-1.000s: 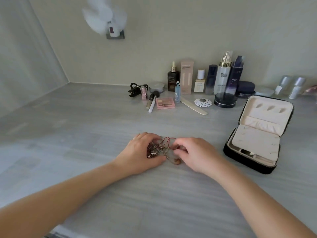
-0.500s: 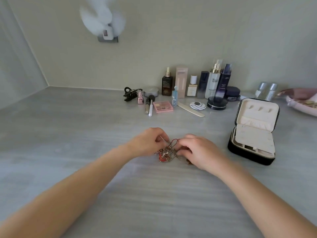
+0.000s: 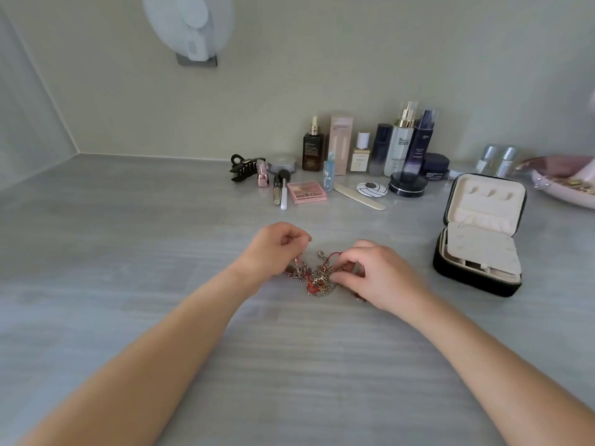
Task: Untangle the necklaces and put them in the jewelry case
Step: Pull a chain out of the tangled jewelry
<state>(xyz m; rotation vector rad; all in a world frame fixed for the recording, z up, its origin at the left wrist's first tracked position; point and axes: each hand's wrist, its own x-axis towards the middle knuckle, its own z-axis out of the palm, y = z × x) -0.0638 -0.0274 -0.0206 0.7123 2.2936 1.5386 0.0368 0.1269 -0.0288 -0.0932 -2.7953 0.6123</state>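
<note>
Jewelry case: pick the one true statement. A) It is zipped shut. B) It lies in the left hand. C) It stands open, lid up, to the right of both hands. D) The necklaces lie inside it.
C: the jewelry case stands open on the table with its lid raised, right of the left hand and right hand, which pinch the necklaces between them.

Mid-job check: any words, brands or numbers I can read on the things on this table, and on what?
"H": large first letter on the white bottle; the rest is blurred.
Brown bottle: pale print, too small to read.
Navy bottle: pale print, blurred.
Pink box: print unreadable.
Palette: print unreadable.
Case and necklaces: no text seen.
</note>
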